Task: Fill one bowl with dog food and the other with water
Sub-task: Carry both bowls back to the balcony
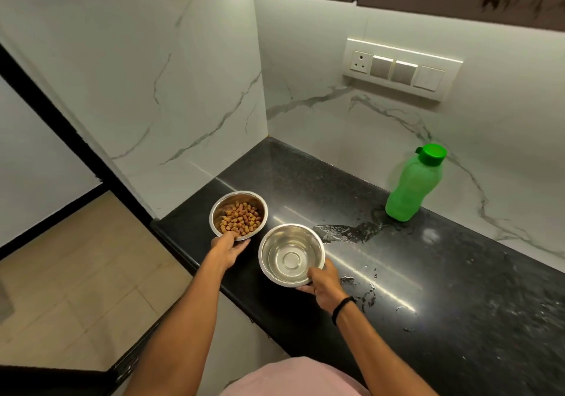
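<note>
Two steel bowls stand near the left end of a black counter (458, 304). The left bowl (258, 203) holds brown dog food pellets (240, 218). My left hand (227, 249) grips its near rim. The right bowl (275, 242) looks to hold clear water, its bottom ring showing through. My right hand (324, 284) grips its near right rim, thumb over the edge, and a black band sits on that wrist. A green bottle (412, 184) with its green lid closed stands upright against the back wall, to the right of both bowls.
Spilled water (345, 230) lies in a puddle between the right bowl and the bottle, with more drops by my right wrist. The counter's left end drops off to a tiled floor (76, 273). A switch panel (400, 68) is on the marble wall, under dark cabinets.
</note>
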